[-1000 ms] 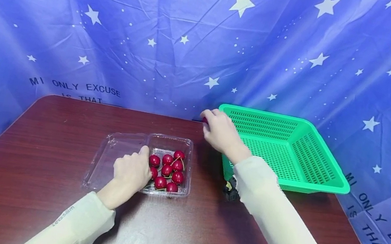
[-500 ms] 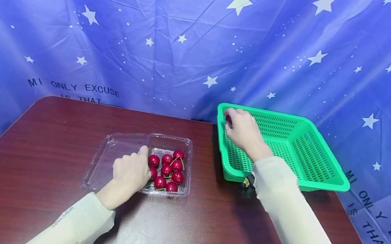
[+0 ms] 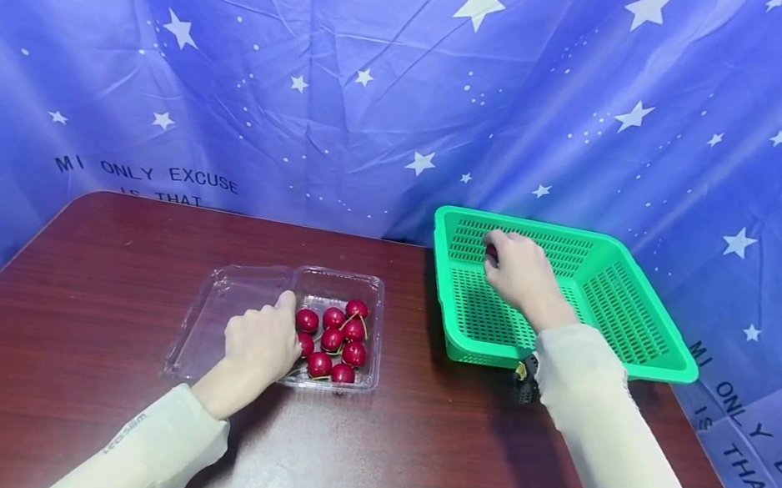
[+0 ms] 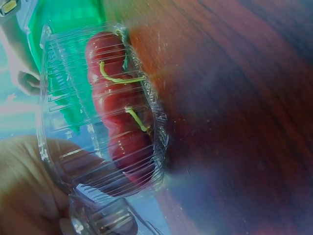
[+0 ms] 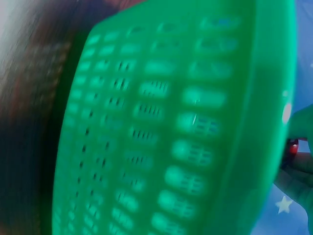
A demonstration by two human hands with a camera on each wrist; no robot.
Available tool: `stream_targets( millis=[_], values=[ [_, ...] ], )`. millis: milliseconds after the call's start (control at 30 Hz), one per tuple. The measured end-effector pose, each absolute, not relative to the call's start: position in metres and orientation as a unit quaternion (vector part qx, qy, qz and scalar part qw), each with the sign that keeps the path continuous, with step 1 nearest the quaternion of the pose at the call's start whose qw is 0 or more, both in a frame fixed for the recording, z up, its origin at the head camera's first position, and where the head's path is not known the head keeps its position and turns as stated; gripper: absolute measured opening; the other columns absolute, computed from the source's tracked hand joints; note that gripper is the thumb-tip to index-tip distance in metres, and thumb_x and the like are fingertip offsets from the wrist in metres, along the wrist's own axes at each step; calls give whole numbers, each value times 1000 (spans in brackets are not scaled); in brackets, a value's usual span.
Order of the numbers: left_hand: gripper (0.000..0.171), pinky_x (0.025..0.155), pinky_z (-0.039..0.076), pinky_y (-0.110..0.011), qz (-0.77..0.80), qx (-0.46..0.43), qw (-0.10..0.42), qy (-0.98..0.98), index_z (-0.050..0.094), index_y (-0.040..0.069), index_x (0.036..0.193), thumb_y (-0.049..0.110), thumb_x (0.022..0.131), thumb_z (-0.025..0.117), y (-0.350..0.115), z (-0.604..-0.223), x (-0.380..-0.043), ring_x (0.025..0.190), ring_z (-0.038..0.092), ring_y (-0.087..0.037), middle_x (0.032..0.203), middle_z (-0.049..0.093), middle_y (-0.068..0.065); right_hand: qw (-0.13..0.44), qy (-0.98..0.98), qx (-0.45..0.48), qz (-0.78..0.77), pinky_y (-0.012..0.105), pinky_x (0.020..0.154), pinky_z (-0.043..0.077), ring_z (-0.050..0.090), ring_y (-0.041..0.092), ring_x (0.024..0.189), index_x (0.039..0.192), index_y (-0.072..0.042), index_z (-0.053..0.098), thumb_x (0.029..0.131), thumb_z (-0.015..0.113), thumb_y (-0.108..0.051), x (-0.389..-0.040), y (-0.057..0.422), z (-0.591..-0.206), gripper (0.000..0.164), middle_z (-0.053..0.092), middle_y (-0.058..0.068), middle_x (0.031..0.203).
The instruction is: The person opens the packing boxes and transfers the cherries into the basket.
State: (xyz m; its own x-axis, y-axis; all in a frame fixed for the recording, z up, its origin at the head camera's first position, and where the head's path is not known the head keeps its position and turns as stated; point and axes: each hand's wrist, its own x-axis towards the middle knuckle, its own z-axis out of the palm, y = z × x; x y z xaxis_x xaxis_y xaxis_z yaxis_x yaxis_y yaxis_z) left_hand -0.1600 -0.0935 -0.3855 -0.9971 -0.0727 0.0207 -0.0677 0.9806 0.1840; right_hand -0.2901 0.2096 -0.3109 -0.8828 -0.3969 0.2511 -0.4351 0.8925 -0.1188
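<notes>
My left hand (image 3: 262, 347) grips the hinge side of a clear plastic clamshell box (image 3: 344, 274). Its lid (image 3: 221, 311) lies folded back to the left on the table. Several red cherries (image 3: 332, 340), some with green stems, lie in the box. In the left wrist view they show through the ribbed wall. Over the green basket (image 3: 496, 350), toward its left side, my right hand (image 3: 523, 272) pinches one cherry (image 5: 293, 146). The right wrist view has that cherry between the fingertips beyond the basket's rim; most of the hand is out of that view.
The slotted basket stands at the back right of the dark red wooden table (image 3: 129, 272). A blue curtain (image 3: 349, 120) with white stars hangs right behind the table's back edge. A small black device (image 3: 525, 382) is at my right wrist.
My right hand has moved right with the cherry, from beside the basket's left rim to over its inside. The left hand and the box have stayed in place.
</notes>
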Motion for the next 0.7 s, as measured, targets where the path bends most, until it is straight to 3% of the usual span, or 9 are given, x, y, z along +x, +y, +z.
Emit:
stream_targets(
  millis=[467,700],
  values=[
    [29,55,53,-52,-101,37,9,-994,46,2,94,21,82,64,-93,-386,-161,68,67,-44,77,71,-27,79,-976,201,32,46,59,46,55,33,68,97,3,61,84,51,2,-291,248,-325,17,63,21,80],
    [29,55,53,-52,-101,36,7,-994,46,1,94,21,82,64,-93,-386,-161,69,67,-44,78,71,-27,37,-977,209,19,50,61,52,61,34,72,102,3,62,86,53,0,-289,255,-328,19,69,24,89]
  ],
)
